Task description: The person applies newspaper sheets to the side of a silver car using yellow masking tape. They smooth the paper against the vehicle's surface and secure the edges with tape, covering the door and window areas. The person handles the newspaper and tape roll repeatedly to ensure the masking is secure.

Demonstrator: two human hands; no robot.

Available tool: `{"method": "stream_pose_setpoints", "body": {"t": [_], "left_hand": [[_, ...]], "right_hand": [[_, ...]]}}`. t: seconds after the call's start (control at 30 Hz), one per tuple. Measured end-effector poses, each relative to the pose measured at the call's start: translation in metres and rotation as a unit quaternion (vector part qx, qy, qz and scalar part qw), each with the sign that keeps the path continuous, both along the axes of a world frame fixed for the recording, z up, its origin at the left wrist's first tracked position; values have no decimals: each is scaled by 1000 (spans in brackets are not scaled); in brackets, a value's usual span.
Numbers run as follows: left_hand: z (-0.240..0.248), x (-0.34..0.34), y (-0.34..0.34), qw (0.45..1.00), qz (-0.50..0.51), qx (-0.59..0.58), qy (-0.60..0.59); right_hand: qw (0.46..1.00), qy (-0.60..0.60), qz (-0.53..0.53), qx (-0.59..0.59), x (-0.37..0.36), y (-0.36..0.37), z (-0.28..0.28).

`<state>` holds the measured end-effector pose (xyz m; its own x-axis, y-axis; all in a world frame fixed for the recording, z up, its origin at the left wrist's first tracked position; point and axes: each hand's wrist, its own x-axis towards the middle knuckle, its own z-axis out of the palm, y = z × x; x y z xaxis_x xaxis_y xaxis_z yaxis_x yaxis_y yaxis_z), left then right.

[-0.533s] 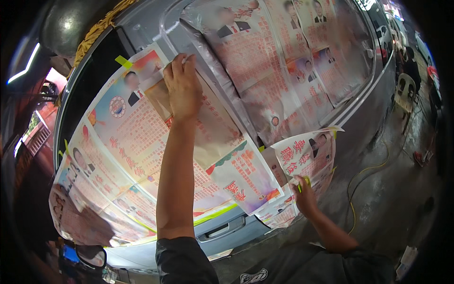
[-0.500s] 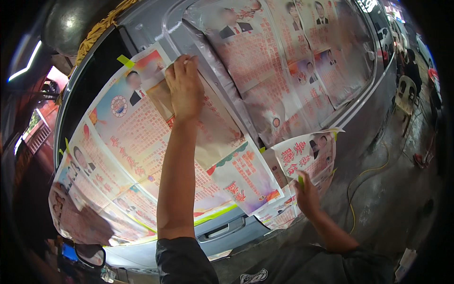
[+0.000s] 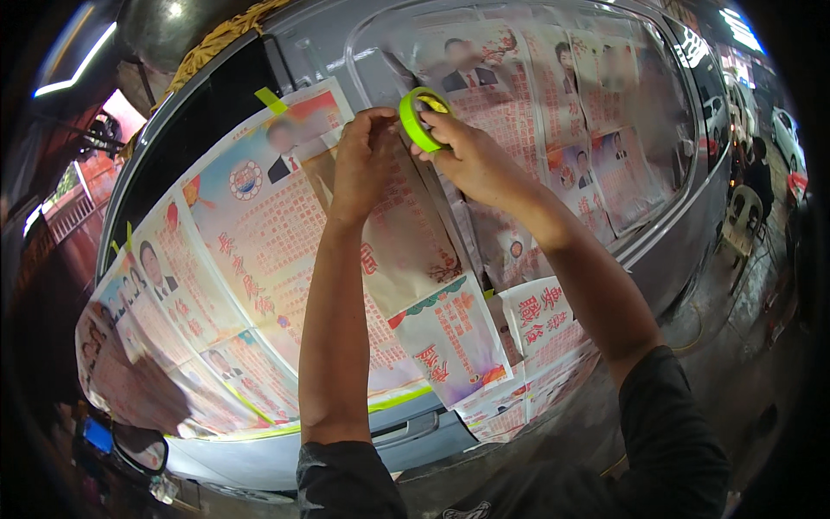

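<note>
A grey van's side is covered with printed newspaper sheets. My right hand grips a roll of yellow-green masking tape at the upper middle, beside the van's window pillar. Close to the roll, my left hand has its fingers pinched together at the sheets' upper right edge; whatever lies between the fingertips is too small to make out. A short tape strip sticks at the sheets' top edge, and a longer tape strip runs along their bottom.
More printed paper covers the window on the right. A side mirror juts out at lower left. Yellow cloth lies along the van's top left. Far right are a plastic chair, a seated person and a white car.
My right hand has risen with the tape roll from the lower right to beside my left hand. My left hand stays near the sheets' upper edge. The view has shifted slightly.
</note>
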<state>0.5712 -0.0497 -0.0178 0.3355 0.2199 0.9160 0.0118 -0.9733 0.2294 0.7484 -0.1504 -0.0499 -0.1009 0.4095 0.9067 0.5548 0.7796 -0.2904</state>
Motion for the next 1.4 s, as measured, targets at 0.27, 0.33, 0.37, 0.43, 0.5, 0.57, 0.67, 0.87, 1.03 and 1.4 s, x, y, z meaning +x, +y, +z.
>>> {"method": "stream_pose_setpoints", "body": {"t": [0.27,0.33,0.37,0.43,0.5,0.57,0.67,0.87,1.03,1.4], "left_hand": [[-4,2,-10,997,7,-80,13],[-3,2,-5,998,-8,-57,3],[-3,-1,-3,999,28,-46,7],[-2,2,-14,995,90,-26,18],[-3,4,-20,996,83,-35,8],[-3,8,-19,996,75,-45,2],[-3,1,-13,996,65,-62,-4],[-1,1,-13,995,63,-75,6],[-1,0,-14,994,107,-31,20],[-1,-4,-13,993,104,-43,24]], "right_hand": [[998,-32,-36,-40,18,4,5],[998,-42,-39,-34,12,1,6],[998,-47,-40,-31,8,1,7],[995,-69,-66,-12,11,0,6],[992,-85,-87,10,13,1,4],[990,-94,-104,32,16,4,3],[988,-105,-107,50,9,4,7],[987,-93,-129,30,4,2,7],[981,-108,-156,24,5,5,6],[976,-107,-182,-52,2,-11,19]]}}
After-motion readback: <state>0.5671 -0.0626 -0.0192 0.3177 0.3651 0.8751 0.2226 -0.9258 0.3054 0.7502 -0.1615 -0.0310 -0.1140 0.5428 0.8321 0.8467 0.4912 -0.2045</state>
